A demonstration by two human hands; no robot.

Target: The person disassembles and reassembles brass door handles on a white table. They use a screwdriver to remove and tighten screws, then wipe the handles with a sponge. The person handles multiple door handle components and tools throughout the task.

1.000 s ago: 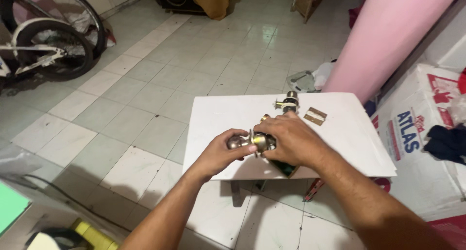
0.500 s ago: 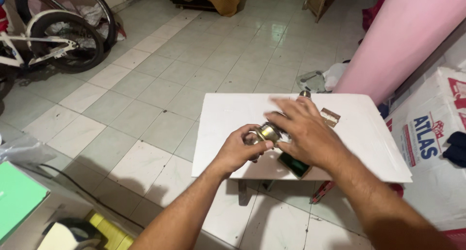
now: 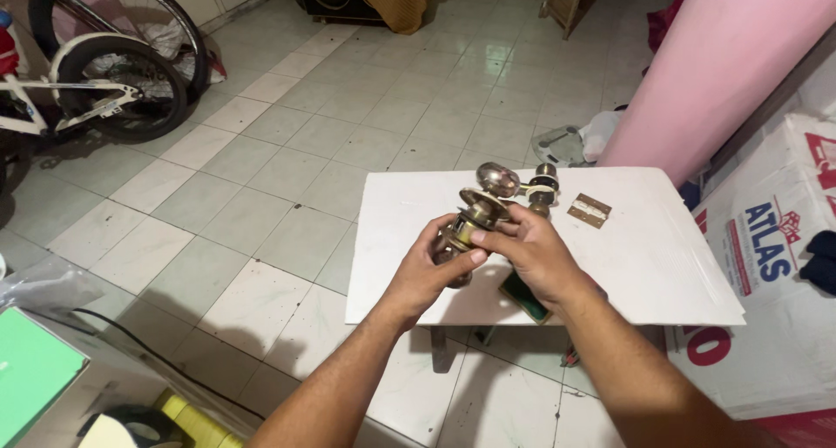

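Note:
Both hands hold a brass door knob lock [image 3: 482, 202] above a low white table [image 3: 649, 265]. My left hand [image 3: 431, 269] wraps the lock's near end from below. My right hand [image 3: 533, 249] pinches its middle, just behind the round plate. The lock's shiny knob [image 3: 498, 179] points away from me. A second brass lock part [image 3: 542, 187] lies on the table beyond the hands. A small brass plate [image 3: 589, 210] lies to its right. A green-handled tool [image 3: 523, 296] sits on the table under my right wrist, mostly hidden.
A bicycle [image 3: 96, 74] stands at the far left on the tiled floor. A pink roll [image 3: 710, 69] leans at the right, beside a white printed cardboard box [image 3: 775, 265]. A green sheet [image 3: 30, 374] and yellow items lie at the lower left.
The lock has been turned so its knob now points away and upward. My right hand has slid from covering the lock to pinching its middle. The view has shifted slightly.

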